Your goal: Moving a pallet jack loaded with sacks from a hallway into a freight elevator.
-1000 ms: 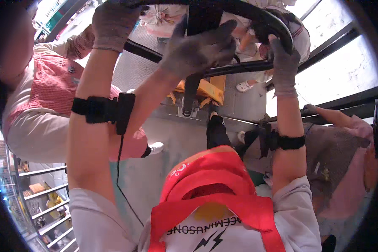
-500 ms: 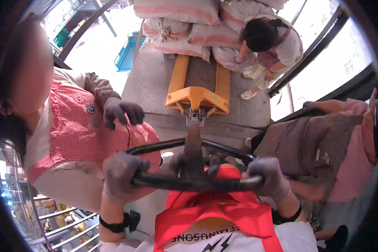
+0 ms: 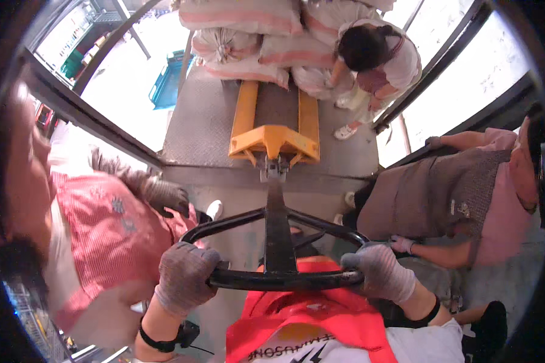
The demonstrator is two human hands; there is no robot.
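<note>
Both my hands wear grey gloves and hold the black loop handle (image 3: 284, 279) of a yellow pallet jack (image 3: 274, 140). My left hand (image 3: 189, 273) is closed round the handle's left corner. My right hand (image 3: 378, 271) is wrapped round its right corner. From the handle's crossbar a black shaft runs away from me to the jack's frame. The two yellow forks reach forward over a metal plate floor, their far ends hidden beneath stacked white sacks (image 3: 239, 15) with pink stripes.
A co-worker in a red checked apron (image 3: 112, 230) stands close at left. Another, in a brown apron (image 3: 433, 196), is at right. A third person (image 3: 378, 60) bends beside the sacks. Metal posts and rails (image 3: 91, 112) flank the platform (image 3: 194, 124). A blue cart bed (image 3: 169, 81) lies beyond.
The handle shows lower and its shaft looks longer, my hands still on it. The co-worker at left has shifted left and lower in view. The jack and sacks sit slightly farther left in view.
</note>
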